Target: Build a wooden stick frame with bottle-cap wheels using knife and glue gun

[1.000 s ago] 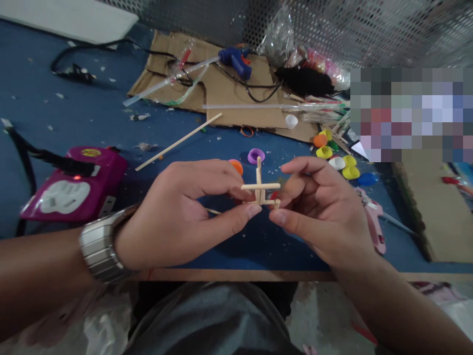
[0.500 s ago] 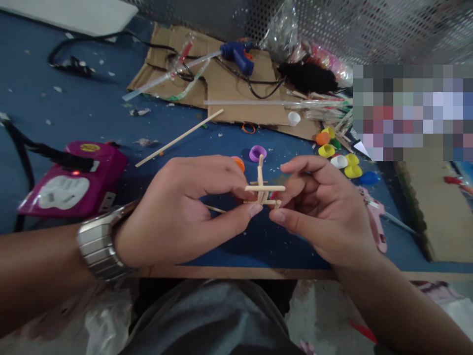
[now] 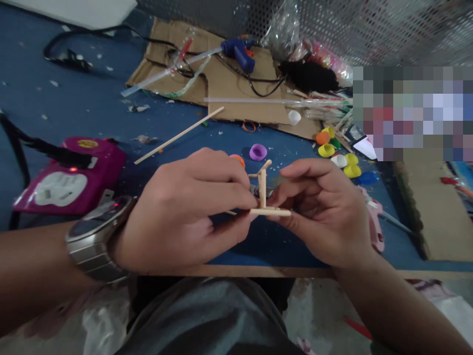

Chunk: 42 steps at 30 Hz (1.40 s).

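Between my two hands is a small frame of joined wooden sticks (image 3: 263, 190), with one stick rising from a crosspiece at the bottom. My left hand (image 3: 192, 207), with a metal watch (image 3: 92, 251) on its wrist, pinches the frame's left side. From the other side my right hand (image 3: 325, 209) grips it low down between thumb and fingers, its index finger lifted. My fingers hide part of the frame. Just beyond it lie a purple bottle cap (image 3: 257, 152) and an orange bottle cap (image 3: 237, 160).
A magenta power strip (image 3: 70, 175) sits at left, near a loose wooden stick (image 3: 179, 135). A blue glue gun (image 3: 239, 55) rests on cardboard (image 3: 244, 88) at the back. Several coloured caps (image 3: 326, 150), a pink glue gun (image 3: 375, 219) and another cardboard piece (image 3: 439, 212) are on the right.
The stick frame has tilted between my hands, its front crosspiece swinging down toward me. My left hand has rolled over, showing more of its back and the watch face. My right hand stays nearly in place.
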Each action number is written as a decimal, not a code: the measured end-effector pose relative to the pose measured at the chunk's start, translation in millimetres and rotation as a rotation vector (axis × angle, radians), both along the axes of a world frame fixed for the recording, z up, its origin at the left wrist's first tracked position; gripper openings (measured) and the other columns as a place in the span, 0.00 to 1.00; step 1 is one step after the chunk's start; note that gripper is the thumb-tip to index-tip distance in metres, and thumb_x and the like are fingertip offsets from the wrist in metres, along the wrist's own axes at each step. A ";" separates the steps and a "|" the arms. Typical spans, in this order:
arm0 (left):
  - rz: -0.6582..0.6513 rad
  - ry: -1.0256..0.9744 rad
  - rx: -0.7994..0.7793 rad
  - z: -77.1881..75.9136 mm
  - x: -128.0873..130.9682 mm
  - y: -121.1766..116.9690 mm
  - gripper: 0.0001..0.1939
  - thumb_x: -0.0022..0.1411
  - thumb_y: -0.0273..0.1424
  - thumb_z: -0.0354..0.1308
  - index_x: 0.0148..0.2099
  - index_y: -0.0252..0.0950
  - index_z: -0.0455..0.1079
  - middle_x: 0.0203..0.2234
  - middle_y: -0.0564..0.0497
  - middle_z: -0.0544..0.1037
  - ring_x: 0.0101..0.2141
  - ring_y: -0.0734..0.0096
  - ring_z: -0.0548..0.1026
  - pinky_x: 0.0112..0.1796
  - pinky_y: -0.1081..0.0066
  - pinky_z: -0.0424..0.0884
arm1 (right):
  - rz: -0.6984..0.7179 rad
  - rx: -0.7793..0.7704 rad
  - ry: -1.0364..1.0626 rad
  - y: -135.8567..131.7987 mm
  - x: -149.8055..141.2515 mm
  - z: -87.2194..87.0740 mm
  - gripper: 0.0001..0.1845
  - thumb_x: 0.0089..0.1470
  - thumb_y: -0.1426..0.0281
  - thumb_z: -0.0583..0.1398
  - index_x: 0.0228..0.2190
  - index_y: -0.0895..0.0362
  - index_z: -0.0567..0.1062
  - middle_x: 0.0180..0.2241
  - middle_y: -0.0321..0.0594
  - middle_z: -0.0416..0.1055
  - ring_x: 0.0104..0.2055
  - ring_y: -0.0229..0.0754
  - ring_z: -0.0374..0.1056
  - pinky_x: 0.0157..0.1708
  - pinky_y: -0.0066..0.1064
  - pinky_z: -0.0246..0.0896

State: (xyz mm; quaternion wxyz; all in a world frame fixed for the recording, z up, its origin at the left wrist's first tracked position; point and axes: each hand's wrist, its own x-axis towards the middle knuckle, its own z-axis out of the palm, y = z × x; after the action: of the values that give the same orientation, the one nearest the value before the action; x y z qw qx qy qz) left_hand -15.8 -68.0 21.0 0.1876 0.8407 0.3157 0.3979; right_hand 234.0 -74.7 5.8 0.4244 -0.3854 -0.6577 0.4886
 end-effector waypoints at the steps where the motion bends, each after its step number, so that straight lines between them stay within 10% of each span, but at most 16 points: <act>1: -0.006 0.000 0.013 0.1 0.3 0.2 0.11 0.69 0.23 0.62 0.36 0.44 0.80 0.34 0.52 0.87 0.35 0.65 0.84 0.42 0.64 0.80 | -0.001 0.022 -0.013 -0.4 0.8 -0.8 0.29 0.57 0.73 0.80 0.54 0.44 0.79 0.36 0.32 0.84 0.35 0.43 0.83 0.32 0.34 0.79; 42: -0.001 0.015 0.019 -4.4 2.5 -0.4 0.11 0.68 0.24 0.63 0.37 0.46 0.80 0.37 0.52 0.87 0.36 0.63 0.84 0.44 0.58 0.81 | -0.034 0.127 -0.037 -1.5 2.2 -5.2 0.24 0.56 0.69 0.80 0.48 0.41 0.77 0.38 0.32 0.83 0.34 0.45 0.79 0.35 0.39 0.80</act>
State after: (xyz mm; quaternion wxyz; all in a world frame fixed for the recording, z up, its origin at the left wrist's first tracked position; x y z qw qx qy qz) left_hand -13.4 -68.4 16.6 0.1773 0.8456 0.3131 0.3943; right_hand 236.2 -76.1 0.6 0.4441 -0.3778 -0.6884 0.4315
